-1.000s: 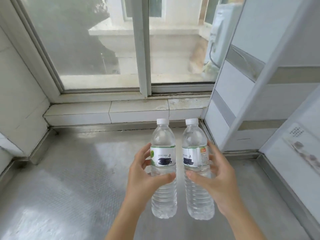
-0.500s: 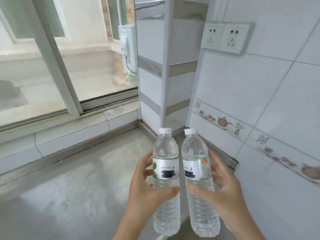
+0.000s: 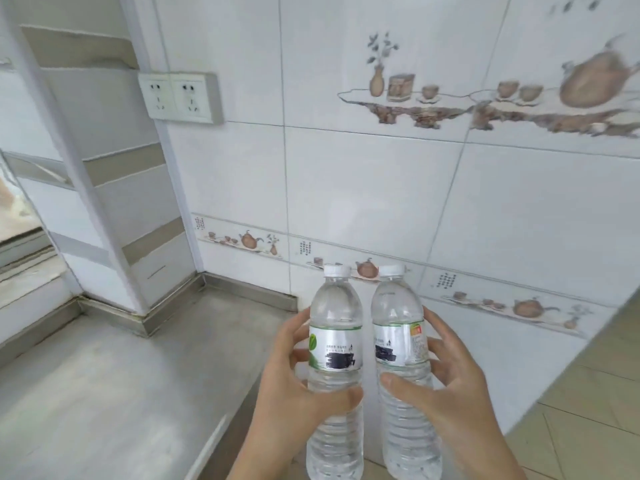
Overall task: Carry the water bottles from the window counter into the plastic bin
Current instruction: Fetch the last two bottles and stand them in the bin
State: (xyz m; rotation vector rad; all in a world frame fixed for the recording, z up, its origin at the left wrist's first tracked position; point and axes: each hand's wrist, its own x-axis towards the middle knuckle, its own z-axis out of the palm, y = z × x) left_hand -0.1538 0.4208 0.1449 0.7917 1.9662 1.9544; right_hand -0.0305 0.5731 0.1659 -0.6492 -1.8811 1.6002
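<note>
1. Two water bottles are in your hands, one in each: your left hand has its fingers and thumb curled around the left bottle, and your right hand is clamped in the same way on the right bottle. Both stand upright and close side by side, with white caps on.
2. Half a second ago the bottles hung over the steel counter; now they are past its front edge, above the floor.
3. Your view has turned right: the window is almost gone at the left, and the tiled wall with the double socket fills the far side.
4. This means, I think, that the pickup is done and the carrying has begun. The plastic bin is not visible yet, so you must keep turning to find it.
</note>
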